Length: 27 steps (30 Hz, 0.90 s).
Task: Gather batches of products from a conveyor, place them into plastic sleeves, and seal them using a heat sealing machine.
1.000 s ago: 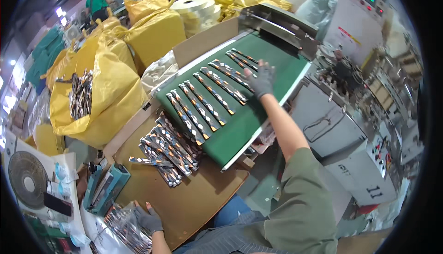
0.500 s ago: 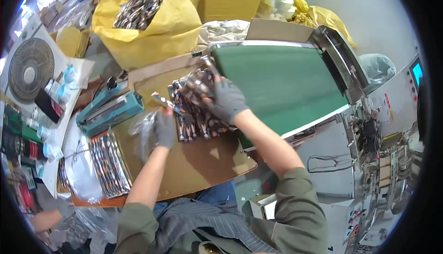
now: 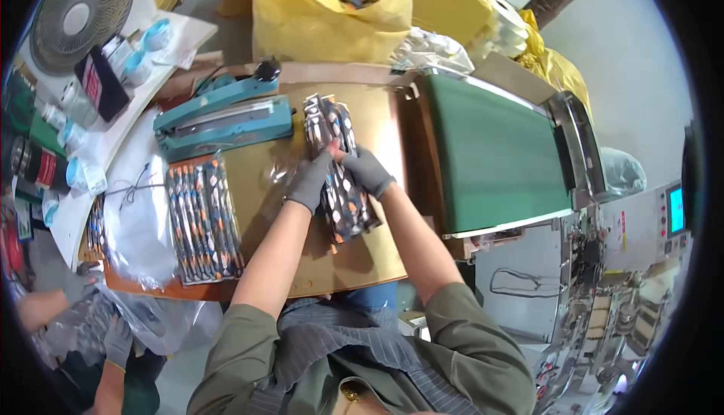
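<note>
A bundle of slim dark packets patterned in orange, blue and white [image 3: 343, 200] stands lengthwise over the tan tabletop [image 3: 388, 256]. My left hand [image 3: 308, 182], in a grey glove with bare fingertips, grips its left side. From the right, my gloved right hand [image 3: 366, 172] presses against the same bundle. Both hands are closed round it at mid-length, thumbs close together. Beside my left hand lies a crumpled clear plastic bag [image 3: 277, 172]. Further left, a flat row of similar packets in clear plastic [image 3: 202, 222] rests on the table.
A teal hand-lever sealer [image 3: 222, 124] stands behind my left hand. On the right runs a green conveyor belt [image 3: 498, 162]. A yellow sack of loose packets [image 3: 332, 30] is at the back. Another person's gloved hand [image 3: 118, 342] handles clear plastic at lower left.
The spread packets are now gathered into one bundle between both hands. My left hand has joined my right on it. The view has swung, shifting the scene in the picture.
</note>
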Available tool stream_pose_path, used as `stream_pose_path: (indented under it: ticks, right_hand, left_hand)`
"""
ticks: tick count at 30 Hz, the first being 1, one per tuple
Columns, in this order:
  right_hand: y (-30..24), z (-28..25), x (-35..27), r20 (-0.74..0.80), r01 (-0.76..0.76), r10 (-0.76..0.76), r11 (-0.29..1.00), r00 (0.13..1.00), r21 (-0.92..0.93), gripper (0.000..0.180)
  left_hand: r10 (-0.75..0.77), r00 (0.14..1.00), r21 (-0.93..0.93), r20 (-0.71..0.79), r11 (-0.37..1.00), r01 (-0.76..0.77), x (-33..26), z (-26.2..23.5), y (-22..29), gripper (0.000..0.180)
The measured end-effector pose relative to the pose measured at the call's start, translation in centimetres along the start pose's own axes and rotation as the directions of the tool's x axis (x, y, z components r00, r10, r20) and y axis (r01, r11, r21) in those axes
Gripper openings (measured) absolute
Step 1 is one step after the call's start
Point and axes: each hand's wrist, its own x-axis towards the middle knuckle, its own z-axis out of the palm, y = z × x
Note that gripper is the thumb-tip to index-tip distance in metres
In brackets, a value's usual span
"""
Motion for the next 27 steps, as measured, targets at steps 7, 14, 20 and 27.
stream_pose_path:
  ticks: [7, 14, 20, 27]
  right_hand:
    - [-2.7, 7.2, -4.0, -0.105, 0.295, -0.285, 0.785, 0.953, 0.544, 0.058]
    - [-8.9, 6.7, -9.5, 0.225, 0.365, -0.489, 0.826, 0.842, 0.429, 0.103]
    - [-12.4, 12.0, -15.8, 0.092, 0.154, -0.199, 0.920, 0.976, 0.360, 0.087]
    - [-10.4, 11.2, -14.0, 0.697, -0.097, -0.089, 0.970, 0.711, 0.224, 0.050]
  left_hand:
    - [0.589, 0.808, -0.291, -0.006, 0.772, -0.565, -7.3, -5.5, 2.9, 0.083]
    - [0.765, 0.628, -0.222, 0.143, 0.643, -0.733, -13.0, -9.8, 2.5, 0.106]
    - [0.664, 0.687, -0.068, 0.296, 0.732, -0.678, -17.1, -9.8, 1.5, 0.073]
    - [0.254, 0.795, -0.724, 0.551, 0.619, 0.304, -21.9, -7.0, -5.6, 0.058]
